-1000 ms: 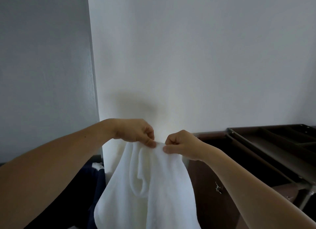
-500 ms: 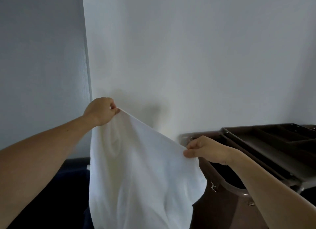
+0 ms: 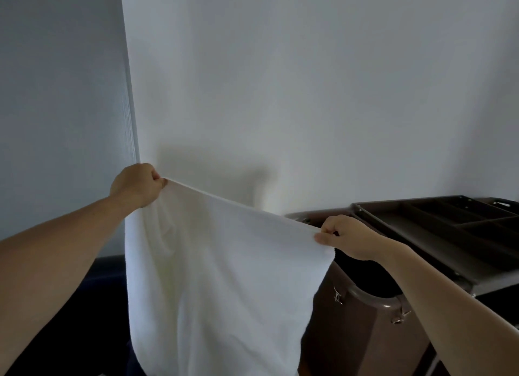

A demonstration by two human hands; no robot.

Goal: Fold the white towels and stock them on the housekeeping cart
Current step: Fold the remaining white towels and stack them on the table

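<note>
A white towel [image 3: 219, 277] hangs spread in the air in front of me, its top edge stretched taut between my hands. My left hand [image 3: 136, 185] grips the upper left corner, held higher. My right hand [image 3: 348, 236] pinches the upper right corner, lower and to the right, just over the brown housekeeping cart [image 3: 379, 328]. The towel's bottom runs out of view. The cart's top tray [image 3: 398, 221] with dividers sits at the right.
A white wall [image 3: 309, 94] stands close behind the towel, with a grey wall panel [image 3: 61, 94] at the left. The cart's dark bag opening [image 3: 365, 277] lies under my right hand. Something dark blue [image 3: 106, 305] lies low at the left.
My hands were together at the towel's bunched top edge; they have moved apart, left hand up and left, right hand to the right, and the towel now hangs spread flat.
</note>
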